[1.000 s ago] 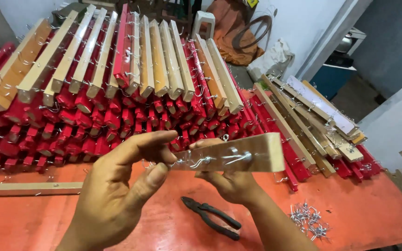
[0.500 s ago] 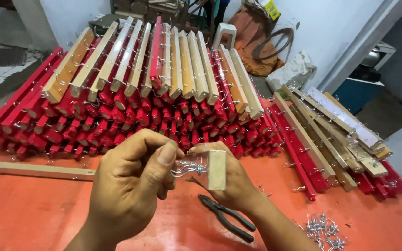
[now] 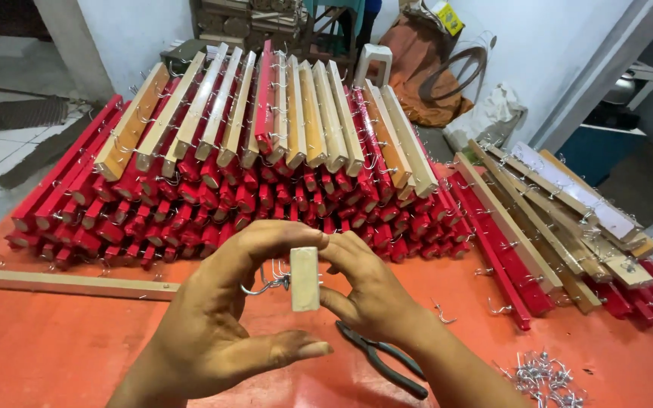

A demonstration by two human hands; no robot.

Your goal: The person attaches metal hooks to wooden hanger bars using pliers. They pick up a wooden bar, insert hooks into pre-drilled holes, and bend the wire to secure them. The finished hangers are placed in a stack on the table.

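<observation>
Wood strip (image 3: 304, 279) is gripped end-on betw. left hand (image 3: 224, 332) & right hand (image 3: 372, 295); left fingers pinch metal hook (image 3: 264, 285) at its side. Hook could slip, pricking fingers. Pliers (image 3: 382, 358) lie below right hand.

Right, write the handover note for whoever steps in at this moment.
Left hand: fingers at the metal hooks on the slat's side.
Right hand: holds the short wooden slat end-on to the camera, above the orange table.
Pliers lie under the right wrist; loose hooks heaped at right.
Done: big stack of hooked red and bare slats behind, smaller pile at right.
Left: one long bare strip lies at left, no hooks visible.
</observation>
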